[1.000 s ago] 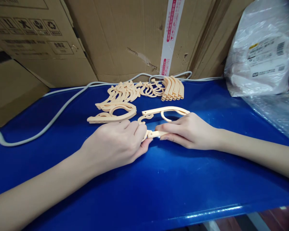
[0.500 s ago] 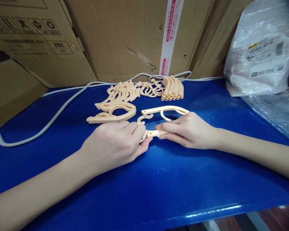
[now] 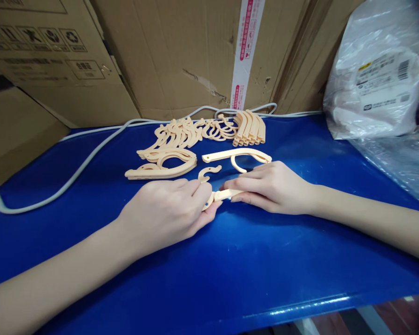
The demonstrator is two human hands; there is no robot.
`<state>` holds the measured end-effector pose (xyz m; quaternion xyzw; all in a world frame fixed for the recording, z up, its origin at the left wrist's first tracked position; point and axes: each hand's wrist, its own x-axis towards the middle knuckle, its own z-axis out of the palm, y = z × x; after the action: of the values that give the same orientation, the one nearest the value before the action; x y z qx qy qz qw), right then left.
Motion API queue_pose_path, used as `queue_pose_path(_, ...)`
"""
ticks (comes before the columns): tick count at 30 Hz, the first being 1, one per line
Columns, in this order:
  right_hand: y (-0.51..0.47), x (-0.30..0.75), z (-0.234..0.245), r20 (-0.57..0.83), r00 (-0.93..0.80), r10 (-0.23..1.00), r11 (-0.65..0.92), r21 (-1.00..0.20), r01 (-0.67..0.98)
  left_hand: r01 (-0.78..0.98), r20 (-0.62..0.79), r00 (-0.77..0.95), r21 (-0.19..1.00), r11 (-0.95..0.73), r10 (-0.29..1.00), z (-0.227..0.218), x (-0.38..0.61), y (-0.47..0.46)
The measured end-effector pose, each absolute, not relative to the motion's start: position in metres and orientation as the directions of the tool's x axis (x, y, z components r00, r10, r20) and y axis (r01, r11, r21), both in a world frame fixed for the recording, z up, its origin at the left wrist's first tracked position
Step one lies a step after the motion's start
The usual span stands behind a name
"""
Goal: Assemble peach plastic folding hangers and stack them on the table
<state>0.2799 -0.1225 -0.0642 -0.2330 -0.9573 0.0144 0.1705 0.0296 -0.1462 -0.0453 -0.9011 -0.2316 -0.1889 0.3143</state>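
My left hand (image 3: 171,211) pinches a cream plastic hanger piece (image 3: 208,203) with a small hole in it; the fingers cover most of it. From the right, my right hand (image 3: 270,188) grips a flat cream hanger arm (image 3: 227,193). Its end meets the left piece between my fingertips. A loose cream hook (image 3: 209,172) lies just beyond my left knuckles. Behind my right hand is another curved hanger arm (image 3: 239,152), with a thin curved part beneath it.
Folded hangers (image 3: 162,165) are stacked at left. Behind them lie a pile of hooks (image 3: 179,132) and a bundle of hanger arms (image 3: 249,128) on the blue table (image 3: 230,270). A white cable (image 3: 101,148), cardboard boxes (image 3: 181,51) and a plastic bag (image 3: 373,88) border the back.
The arm in my right hand has shifted slightly left, its end now against the left-hand piece. The curved hanger arm behind my right hand has slid a little away and left.
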Motion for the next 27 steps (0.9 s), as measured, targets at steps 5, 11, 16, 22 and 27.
queue_pose_path(5,-0.1239,0.2774,-0.0629,0.352,-0.821,0.451,0.890,-0.104,0.444,0.532,0.477,0.825,-0.473,-0.702,0.303,-0.0468,0.0313,-0.1461)
queue_pose_path(11,-0.1248,0.2745,-0.0621,0.429,-0.786,0.446,0.882,-0.057,0.469,0.589,0.512,0.787,-0.456,-0.667,0.345,-0.0470,0.0307,-0.1494)
queue_pose_path(16,-0.1248,0.2738,-0.0617,0.430,-0.770,0.470,0.872,-0.092,0.481,0.630,0.527,0.758,-0.440,-0.640,0.384,-0.0467,0.0327,-0.1519)
queue_pose_path(22,-0.1239,0.2743,-0.0619,0.491,-0.746,0.450,0.873,-0.065,0.484,0.650,0.540,0.743,-0.440,-0.619,0.396,-0.0455,0.0324,-0.1498)
queue_pose_path(27,-0.1259,0.2745,-0.0592,0.610,-0.648,0.456,0.822,-0.009,0.570,0.689,0.536,0.716,-0.436,-0.579,0.447,-0.0452,0.0289,-0.1499)
